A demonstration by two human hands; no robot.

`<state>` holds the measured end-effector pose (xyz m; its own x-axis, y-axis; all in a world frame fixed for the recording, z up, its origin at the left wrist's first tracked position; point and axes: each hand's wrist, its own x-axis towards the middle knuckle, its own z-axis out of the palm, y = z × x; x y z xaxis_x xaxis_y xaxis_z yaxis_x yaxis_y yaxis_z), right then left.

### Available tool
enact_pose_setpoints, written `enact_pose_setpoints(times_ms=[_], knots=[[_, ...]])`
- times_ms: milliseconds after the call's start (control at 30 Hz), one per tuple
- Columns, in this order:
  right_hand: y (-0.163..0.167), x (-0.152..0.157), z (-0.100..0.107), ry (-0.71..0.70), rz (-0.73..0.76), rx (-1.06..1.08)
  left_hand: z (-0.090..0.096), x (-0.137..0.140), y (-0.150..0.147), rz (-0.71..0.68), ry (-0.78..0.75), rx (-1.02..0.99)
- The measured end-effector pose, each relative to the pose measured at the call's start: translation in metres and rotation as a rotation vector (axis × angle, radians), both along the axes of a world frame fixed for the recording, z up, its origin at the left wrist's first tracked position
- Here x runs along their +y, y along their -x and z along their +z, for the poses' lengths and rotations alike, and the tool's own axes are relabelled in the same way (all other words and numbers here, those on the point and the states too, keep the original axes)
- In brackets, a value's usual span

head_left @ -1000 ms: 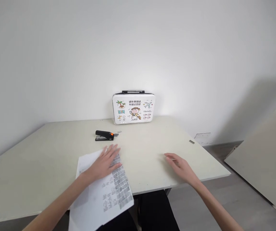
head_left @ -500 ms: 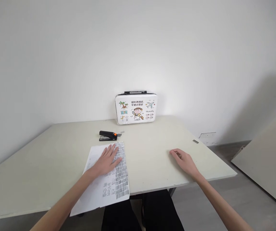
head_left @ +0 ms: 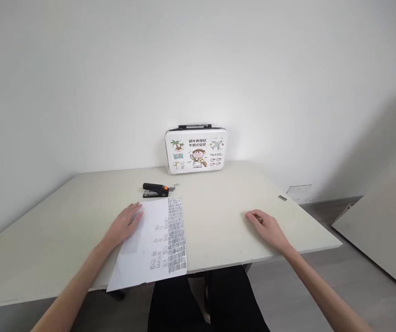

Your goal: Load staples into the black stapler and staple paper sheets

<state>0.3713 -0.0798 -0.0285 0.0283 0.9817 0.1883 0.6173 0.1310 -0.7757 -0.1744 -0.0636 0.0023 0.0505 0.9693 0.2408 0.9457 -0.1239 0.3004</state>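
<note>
White sheets of paper with printed lines and a grey patterned band along the right side lie on the table, their near edge past the table's front edge. My left hand rests flat on their left edge, fingers stretched out. Just beyond the paper is a black stapler with an orange part. Small staple strips lie by its right end. To the right, my right hand rests on the tabletop away from the paper, its fingers curled in; nothing shows between them.
A white case with cartoon prints and a black handle stands against the wall at the table's back. A small grey strip lies near the right edge of the pale table. A light panel stands on the floor at right.
My left hand has slid left across the paper, from its middle to its left edge, uncovering more of the print. My right hand stays curled in nearly the same place. The view has tilted slightly.
</note>
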Motion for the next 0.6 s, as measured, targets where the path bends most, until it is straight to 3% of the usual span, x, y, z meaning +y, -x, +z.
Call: enact_pose_setpoints(times_ms=[167, 600], knots=[[-0.003, -0.002, 0.000, 0.021, -0.016, 0.019, 0.000, -0.002, 0.008, 0.107, -0.035, -0.099], [-0.007, -0.005, 0.000, 0.024, -0.068, 0.164, -0.012, 0.001, 0.007, 0.066, -0.043, -0.052]])
